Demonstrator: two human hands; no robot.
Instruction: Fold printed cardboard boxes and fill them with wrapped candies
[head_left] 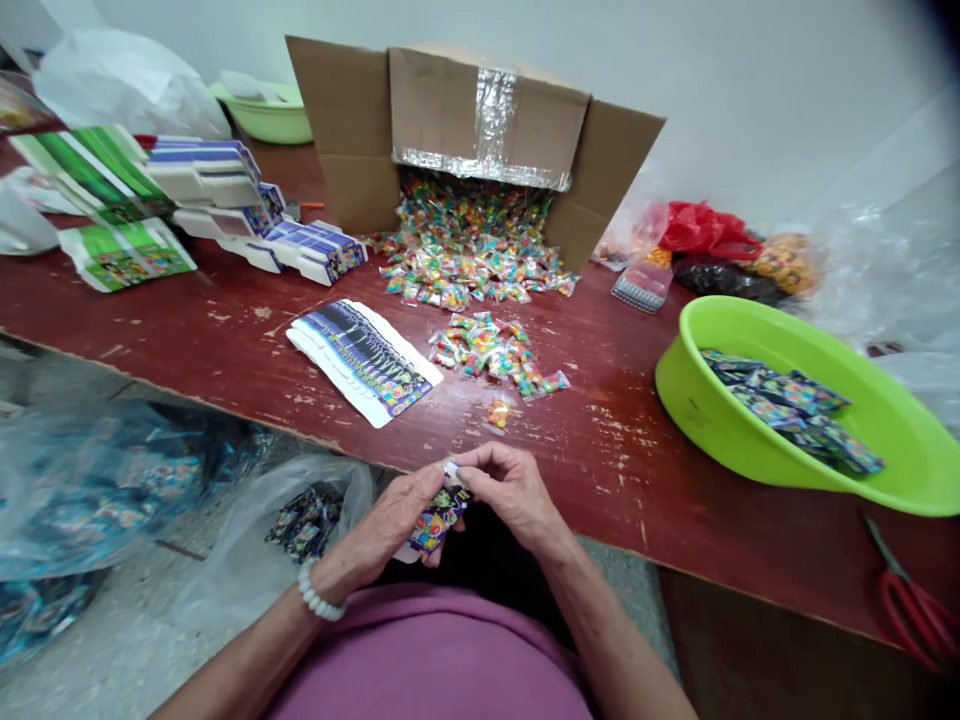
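"Progress: how far along do we judge it?"

"Partway, we think. Between us and the cardboard box [435, 105], both hands are closed on one small printed packet [437, 520]: the left hand [397, 515] holds its side, the right hand [510, 490] pinches its white top end."

"What looks done?"

"Similar packets [795, 405] lie in the green tub [686, 415], right of the box and nearer us; dark ones also lie in a clear plastic bag [232, 560] on the floor, to the box's near left. Seemingly left to use: a fanned stack of flat card blanks [367, 365], in front of the box and leftward, and wrapped sweets [465, 265] spilling from its mouth."

"And textures?"

"We find stiff brown board with shiny tape [495, 110], glossy card edged white, crinkly clear wrappers, a smooth, rounded tub and a scuffed dark-red surface [600, 500]."
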